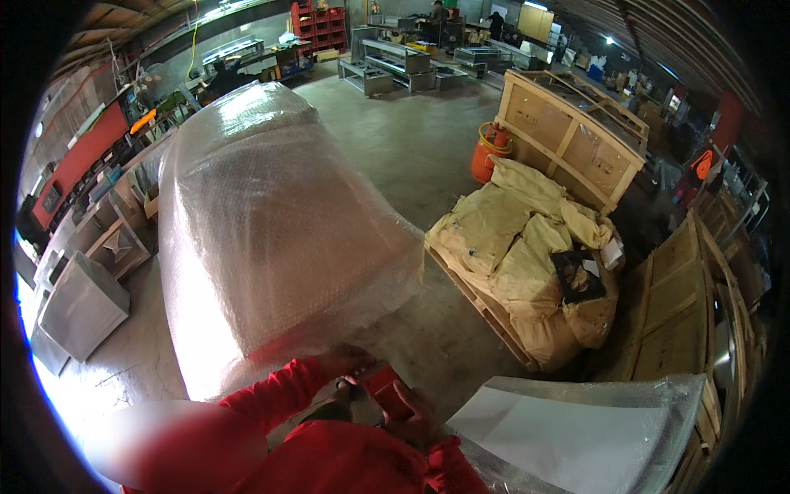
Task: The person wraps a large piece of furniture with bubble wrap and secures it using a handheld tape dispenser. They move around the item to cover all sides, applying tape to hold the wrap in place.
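Observation:
My right hand (414,421) grips a flat, red rectangular object (385,390) low in the middle of the view; its kind does not show. Close to its upper left end is my left hand (344,361), fingers bent together, and whatever they pinch is too small to make out. Both arms are in red sleeves. Just beyond my left hand rises a large bulky item wrapped in bubble wrap (280,206), its clear film shining on the left side. A white panel with a bubble-wrap edge (576,436) lies to the right of my right hand.
On the right, a pallet (481,309) carries yellowish sacks (514,222). Behind it stand an orange gas cylinder (489,152) and a wooden crate (568,136). Wooden panels (671,305) lean at far right. Metal boxes (82,305) stand left; workbenches (395,62) are at the back.

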